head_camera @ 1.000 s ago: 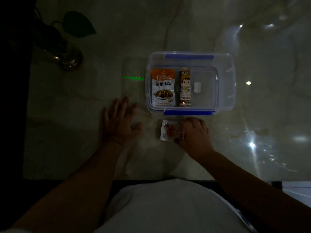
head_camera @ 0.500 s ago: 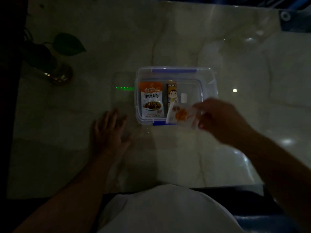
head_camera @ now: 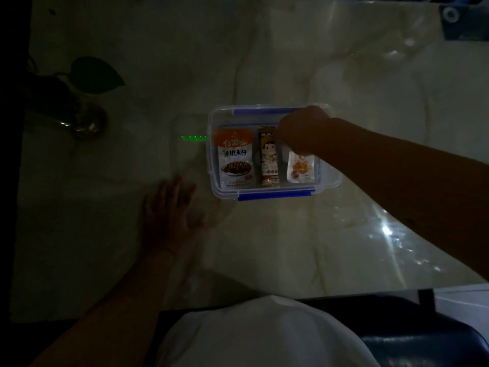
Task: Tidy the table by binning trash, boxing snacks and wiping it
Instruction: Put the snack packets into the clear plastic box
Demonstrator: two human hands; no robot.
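Snack packet point(head_camera: 301, 167) upright in box point(head_camera: 328, 178), long axis near-far; right hand point(head_camera: 301, 132) pinching it; left hand point(head_camera: 169, 210) spread.

dim, glare lower right, dark edges

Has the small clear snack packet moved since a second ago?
Yes. The small clear packet was on the table in front of the clear box; it now lies inside it, rightmost of three snacks, under the right hand.
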